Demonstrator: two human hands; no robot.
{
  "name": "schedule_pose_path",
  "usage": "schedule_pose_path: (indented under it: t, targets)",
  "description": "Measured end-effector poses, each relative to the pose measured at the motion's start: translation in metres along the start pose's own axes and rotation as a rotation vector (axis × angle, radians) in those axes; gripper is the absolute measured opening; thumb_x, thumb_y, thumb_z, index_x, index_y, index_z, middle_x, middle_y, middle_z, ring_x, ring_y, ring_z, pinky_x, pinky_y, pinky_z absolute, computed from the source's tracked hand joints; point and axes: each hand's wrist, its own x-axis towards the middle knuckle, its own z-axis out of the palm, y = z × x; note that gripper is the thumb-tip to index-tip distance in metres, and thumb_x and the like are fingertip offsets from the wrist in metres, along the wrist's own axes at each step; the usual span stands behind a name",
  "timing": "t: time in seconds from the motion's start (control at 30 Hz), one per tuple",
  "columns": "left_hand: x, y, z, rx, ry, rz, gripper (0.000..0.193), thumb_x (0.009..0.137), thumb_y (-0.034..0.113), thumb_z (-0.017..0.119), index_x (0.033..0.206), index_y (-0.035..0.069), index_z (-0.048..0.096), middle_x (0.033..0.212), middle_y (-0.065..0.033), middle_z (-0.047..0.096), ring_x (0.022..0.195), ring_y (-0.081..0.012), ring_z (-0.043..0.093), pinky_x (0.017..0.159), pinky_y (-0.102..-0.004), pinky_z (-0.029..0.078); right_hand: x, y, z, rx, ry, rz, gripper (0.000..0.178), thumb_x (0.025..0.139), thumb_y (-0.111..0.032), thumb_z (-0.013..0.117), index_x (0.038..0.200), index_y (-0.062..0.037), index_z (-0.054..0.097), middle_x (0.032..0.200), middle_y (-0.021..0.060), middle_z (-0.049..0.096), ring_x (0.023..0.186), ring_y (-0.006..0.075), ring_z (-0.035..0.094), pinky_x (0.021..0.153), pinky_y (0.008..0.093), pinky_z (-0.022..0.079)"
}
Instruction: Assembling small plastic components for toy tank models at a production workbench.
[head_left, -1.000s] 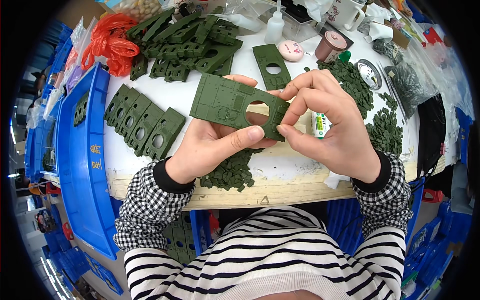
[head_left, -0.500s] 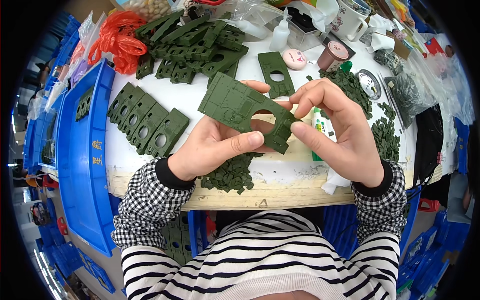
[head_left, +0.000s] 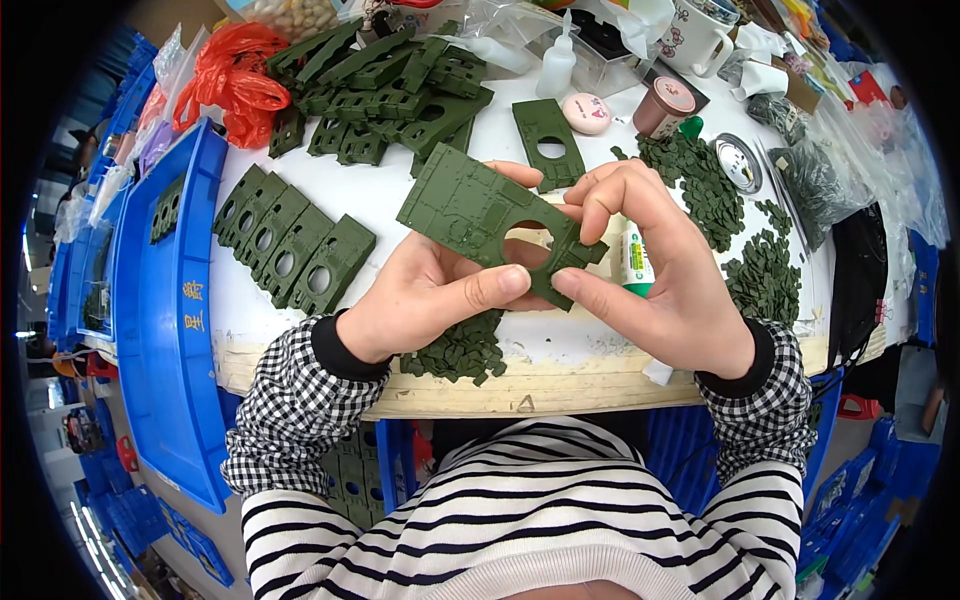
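Observation:
A dark green plastic model tank hull plate (head_left: 465, 195) with a round hole is held tilted above the table. My left hand (head_left: 425, 290) is closed on it, the thumb pressed beside the hole and the other fingers mostly hidden beneath. My right hand (head_left: 660, 270) pinches the plate's right end between thumb and bent fingers. Small green tabs jut from that end between the fingertips; whether one is a separate piece I cannot tell. Under my left hand lies a pile of small green pieces (head_left: 455, 350). A glue bottle (head_left: 637, 258) with a green base is beside my right hand.
Similar plates (head_left: 285, 262) stand in a leaning row at left, near a blue crate (head_left: 170, 380). More green hull parts (head_left: 400, 105) are heaped at the back. Another plate (head_left: 550, 125) lies beyond my hands. Small green pieces (head_left: 765, 280) pile up at right, near a round metal lid (head_left: 737, 163).
My right hand has moved slightly left and down; its thumb now presses the plate's lower right corner and its fingers close in on that end. The left hand keeps its hold, nearly still.

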Motion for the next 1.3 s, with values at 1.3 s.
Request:
schedule_pose_path:
  t: [1.3]
  targets:
    - [-0.05,0.036,0.036,1.538,0.345,0.413,0.066,0.072,0.014,0.08,0.132,0.001,0.054,0.105,-0.0155,0.06,0.092,-0.0294,0.064,0.08,-0.0341,0.055,-0.011,-0.023,-0.005,0.288,0.143,0.296,0.029,0.099,-0.011,0.056,0.124,0.0042,0.052,0.095,0.0076,0.067,0.08,0.0069,0.06,0.069,0.0191,0.046]
